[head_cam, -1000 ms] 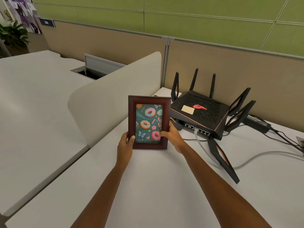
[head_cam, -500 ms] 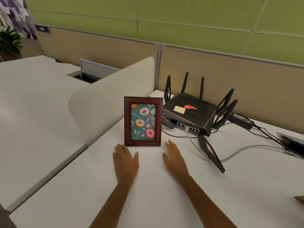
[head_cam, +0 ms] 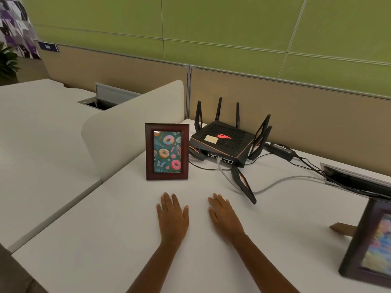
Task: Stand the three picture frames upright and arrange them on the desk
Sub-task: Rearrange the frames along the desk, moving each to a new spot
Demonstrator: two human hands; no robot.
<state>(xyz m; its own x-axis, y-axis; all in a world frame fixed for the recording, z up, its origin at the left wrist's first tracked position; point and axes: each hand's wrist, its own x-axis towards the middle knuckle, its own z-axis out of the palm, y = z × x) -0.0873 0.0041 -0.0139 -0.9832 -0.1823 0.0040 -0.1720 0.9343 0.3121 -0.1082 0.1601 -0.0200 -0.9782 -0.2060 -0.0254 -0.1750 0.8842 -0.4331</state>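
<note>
White desk surface (head_cam: 105, 240) stretches under us, backed by a tan and green partition wall (head_cam: 211, 39); our left hand (head_cam: 172, 216) and right hand (head_cam: 225, 218) lie flat on it, palms down, fingers loosely spread, holding nothing, with a bare strip of desk between them; just beyond our left hand a dark red wooden picture frame with a doughnut print (head_cam: 167, 152) stands upright, facing us, well clear of our fingertips; beyond our right hand sits a black angular router with upright antennas (head_cam: 224, 142), its grey cable (head_cam: 275, 185) trailing rightward; far to the right of our right hand a second dark-framed picture with a colourful print (head_cam: 368, 246) stands on its prop, partly cut off by the edge; to the left of our left hand rises a cream curved divider panel (head_cam: 127, 134).
</note>
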